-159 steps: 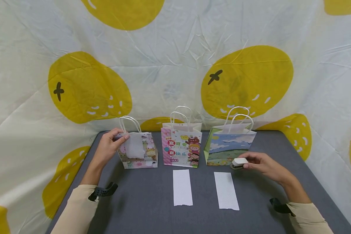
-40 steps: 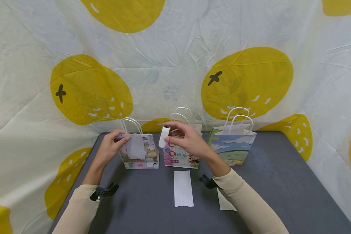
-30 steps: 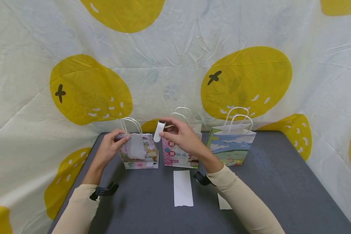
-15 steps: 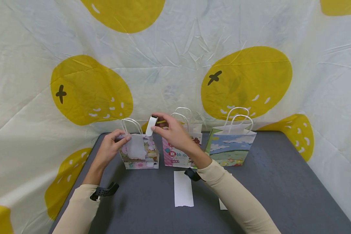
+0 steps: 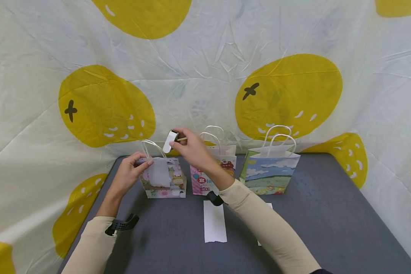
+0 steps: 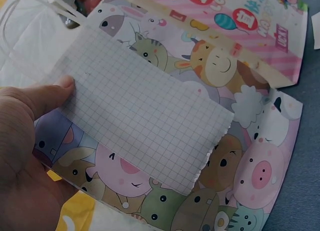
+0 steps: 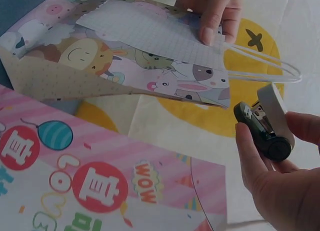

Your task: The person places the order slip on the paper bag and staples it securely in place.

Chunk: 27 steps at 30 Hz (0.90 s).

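My left hand (image 5: 128, 171) pinches a strip of grid paper (image 6: 145, 106) against the front of the animal-print paper bag (image 5: 177, 179), near its top edge. The thumb lies on the paper and the other fingers are behind. My right hand (image 5: 195, 150) holds a small white and dark stapler (image 7: 267, 123) between thumb and fingers. The stapler's jaws stand apart, just beyond the bag's rim and beside its white handles (image 7: 265, 63), touching neither.
A pink paper bag (image 5: 200, 182) stands in the middle, partly behind my right forearm. A landscape-print paper bag (image 5: 270, 175) stands to the right. One grid paper strip (image 5: 215, 224) lies on the dark table (image 5: 171, 236); another (image 5: 270, 205) is mostly hidden by my sleeve.
My right hand has lifted the stapler from the right side and carried it left and up to the animal-print bag's rim. The left hand has stayed in place.
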### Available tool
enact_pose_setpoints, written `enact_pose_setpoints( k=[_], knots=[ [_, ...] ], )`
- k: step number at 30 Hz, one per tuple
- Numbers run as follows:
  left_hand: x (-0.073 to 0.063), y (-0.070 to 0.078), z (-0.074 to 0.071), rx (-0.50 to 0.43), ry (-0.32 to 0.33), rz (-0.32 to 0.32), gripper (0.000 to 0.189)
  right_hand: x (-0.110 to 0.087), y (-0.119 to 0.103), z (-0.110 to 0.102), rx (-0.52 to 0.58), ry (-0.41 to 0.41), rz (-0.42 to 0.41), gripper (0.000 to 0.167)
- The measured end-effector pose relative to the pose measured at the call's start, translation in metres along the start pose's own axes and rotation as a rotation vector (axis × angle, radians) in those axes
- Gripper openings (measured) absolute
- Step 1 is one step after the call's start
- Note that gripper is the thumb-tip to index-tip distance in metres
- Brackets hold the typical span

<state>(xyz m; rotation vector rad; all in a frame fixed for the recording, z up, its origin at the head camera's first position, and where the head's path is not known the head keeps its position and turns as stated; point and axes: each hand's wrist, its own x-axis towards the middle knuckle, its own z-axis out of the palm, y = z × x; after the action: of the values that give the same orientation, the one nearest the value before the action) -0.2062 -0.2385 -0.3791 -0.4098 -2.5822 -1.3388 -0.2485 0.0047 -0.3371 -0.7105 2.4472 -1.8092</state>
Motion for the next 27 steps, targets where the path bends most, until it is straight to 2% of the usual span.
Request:
enact_pose_setpoints(
  k=[5,11,18,27],
  knots=[
    [0.000,0.000,0.000,0.002,-0.006,-0.005,0.014,0.008,0.002,0.006,0.043,-0.009,0.023,0.048],
    [0.002,0.002,0.001,0.009,-0.014,-0.012,0.015,0.017,0.006,0.010,0.104,-0.072,0.046,0.045],
    [0.013,-0.039,0.007,-0.006,-0.013,-0.040,0.023,0.026,0.006,0.012,0.123,-0.163,0.080,0.041],
    [0.015,-0.041,0.008,-0.004,-0.005,-0.026,0.017,0.032,0.008,0.014,0.126,-0.268,0.081,0.039]
  ],
)
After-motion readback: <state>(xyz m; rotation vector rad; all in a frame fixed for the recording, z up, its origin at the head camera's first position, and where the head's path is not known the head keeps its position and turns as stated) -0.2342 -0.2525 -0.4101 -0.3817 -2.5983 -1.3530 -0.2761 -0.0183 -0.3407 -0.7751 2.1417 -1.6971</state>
